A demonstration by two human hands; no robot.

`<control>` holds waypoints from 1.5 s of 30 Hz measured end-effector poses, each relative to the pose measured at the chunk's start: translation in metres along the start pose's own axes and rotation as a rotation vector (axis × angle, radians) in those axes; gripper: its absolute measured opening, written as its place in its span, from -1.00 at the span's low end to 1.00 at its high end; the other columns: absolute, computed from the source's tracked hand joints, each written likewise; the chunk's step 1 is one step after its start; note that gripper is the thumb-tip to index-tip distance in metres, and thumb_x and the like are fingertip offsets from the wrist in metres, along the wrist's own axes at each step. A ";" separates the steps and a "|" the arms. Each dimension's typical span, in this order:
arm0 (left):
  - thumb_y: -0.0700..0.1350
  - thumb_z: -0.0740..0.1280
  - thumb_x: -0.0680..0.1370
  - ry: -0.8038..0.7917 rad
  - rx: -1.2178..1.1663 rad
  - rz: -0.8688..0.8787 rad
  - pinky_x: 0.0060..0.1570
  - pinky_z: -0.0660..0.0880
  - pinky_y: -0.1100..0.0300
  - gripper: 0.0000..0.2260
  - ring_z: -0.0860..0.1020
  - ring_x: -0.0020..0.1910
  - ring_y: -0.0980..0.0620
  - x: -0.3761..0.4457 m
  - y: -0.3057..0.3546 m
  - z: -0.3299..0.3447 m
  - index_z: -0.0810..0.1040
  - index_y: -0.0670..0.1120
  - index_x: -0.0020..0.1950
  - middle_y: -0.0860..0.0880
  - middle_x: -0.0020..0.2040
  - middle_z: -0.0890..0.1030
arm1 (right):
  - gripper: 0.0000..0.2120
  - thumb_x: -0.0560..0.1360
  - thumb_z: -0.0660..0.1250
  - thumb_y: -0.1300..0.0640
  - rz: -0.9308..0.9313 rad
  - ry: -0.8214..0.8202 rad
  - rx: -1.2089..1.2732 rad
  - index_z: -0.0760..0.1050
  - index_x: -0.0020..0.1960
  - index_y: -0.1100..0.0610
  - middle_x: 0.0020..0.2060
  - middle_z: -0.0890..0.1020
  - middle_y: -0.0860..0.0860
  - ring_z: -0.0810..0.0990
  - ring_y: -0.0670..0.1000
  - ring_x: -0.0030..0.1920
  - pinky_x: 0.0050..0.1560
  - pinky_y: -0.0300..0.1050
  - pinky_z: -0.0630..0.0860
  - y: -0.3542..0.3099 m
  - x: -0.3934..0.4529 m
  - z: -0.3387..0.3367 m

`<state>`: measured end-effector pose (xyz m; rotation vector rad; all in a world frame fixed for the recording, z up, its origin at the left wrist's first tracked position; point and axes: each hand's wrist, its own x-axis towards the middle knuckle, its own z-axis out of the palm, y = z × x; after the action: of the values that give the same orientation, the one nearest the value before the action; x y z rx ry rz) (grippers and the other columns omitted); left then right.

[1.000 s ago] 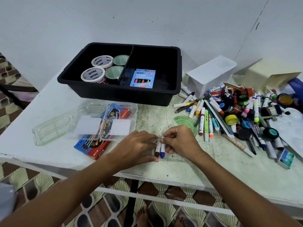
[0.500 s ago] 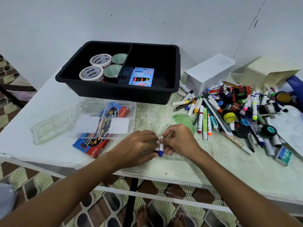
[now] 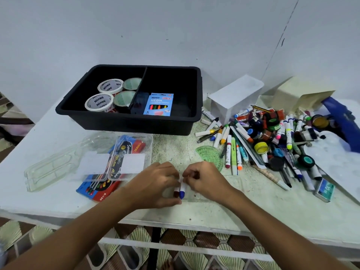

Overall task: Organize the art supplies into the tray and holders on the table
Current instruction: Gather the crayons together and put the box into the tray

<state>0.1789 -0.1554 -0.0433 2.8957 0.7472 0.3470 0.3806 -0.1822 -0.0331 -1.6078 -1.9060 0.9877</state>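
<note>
Markers, two of them, one brown-capped point(image 3: 176, 193) and one blue-capped point(image 3: 182, 193), sit side by side between our hands just in front of the black tray point(image 3: 124, 121), caps pointing back toward us

Our left hand point(image 3: 155, 184) curls its fingers round the brown one from the left, thumb underneath near the table edge, and our right hand point(image 3: 204, 182) closes in from the right with its fingertips pinched on the upper ends of the pair, so both hands are narrow and holding, nothing spread. We judge we're squaring the two up so they travel as one bundle rather than rolling apart

Inside the tray, the left compartment already holds four rolls of tape point(image 3: 99, 102), and a blue pencil box point(image 3: 158, 104) leans in the right compartment, which still has plenty of room. Just left of our hands, in front of the tray, a clear plastic case point(image 3: 85, 162) lies open over a red and blue crayon box point(image 3: 101, 190); we'd guess that case is one candidate home for the pair

To the right of the tray, the big heap of pens and paint pots point(image 3: 272, 137) waits, with a green protractor point(image 3: 211, 156) at its near edge and a white box point(image 3: 233, 98) behind it. Most of the sorting is still ahead of us
</note>
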 end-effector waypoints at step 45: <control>-0.38 0.38 0.40 0.300 -0.299 -0.402 -0.14 0.56 0.01 -0.70 0.56 -0.13 -0.05 0.173 -0.013 0.040 0.62 -0.20 0.11 -0.10 -0.09 0.62 | -0.81 0.38 0.53 0.24 0.156 0.301 0.076 0.50 -0.24 0.12 -0.31 0.56 0.01 0.42 -0.08 -0.35 -0.34 -0.18 0.36 0.062 0.051 -0.131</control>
<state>0.3307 -0.0622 -0.0517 2.3699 1.1797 0.7745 0.5055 -0.0986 -0.0024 -1.7684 -1.5456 0.8135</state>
